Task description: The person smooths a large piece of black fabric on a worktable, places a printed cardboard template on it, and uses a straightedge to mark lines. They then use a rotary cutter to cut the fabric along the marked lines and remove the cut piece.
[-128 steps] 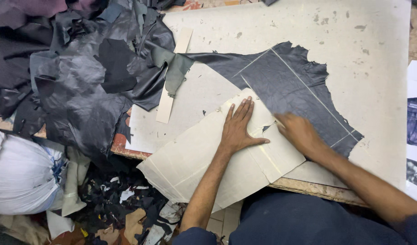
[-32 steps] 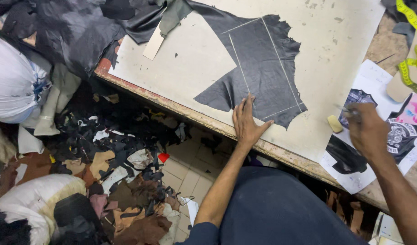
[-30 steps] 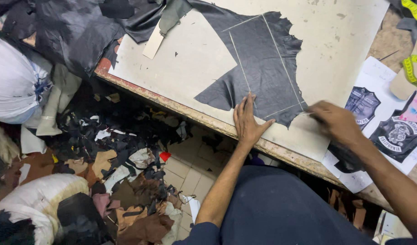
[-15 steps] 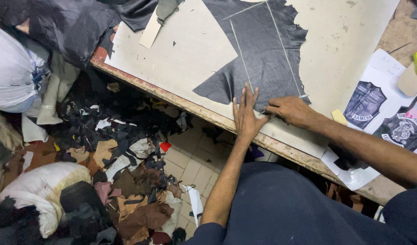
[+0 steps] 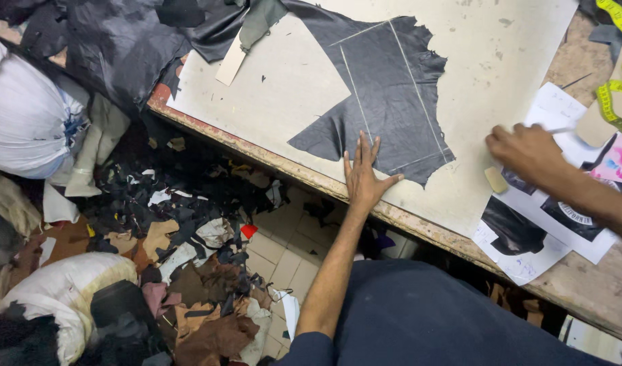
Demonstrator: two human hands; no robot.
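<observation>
The left hand (image 5: 364, 177) lies flat, fingers spread, pressing the near edge of the dark grey, chalk-lined leather piece (image 5: 382, 95) on the pale cutting board (image 5: 284, 88). The right hand (image 5: 524, 150), loosely curled, rests over printed paper sheets (image 5: 548, 224) at right, beside a small tan chalk block (image 5: 496, 179).

Printed sheets (image 5: 551, 224), white with black and pink graphics, are lying at the table's right; white sack (image 5: 26, 122) is sitting far left.
</observation>
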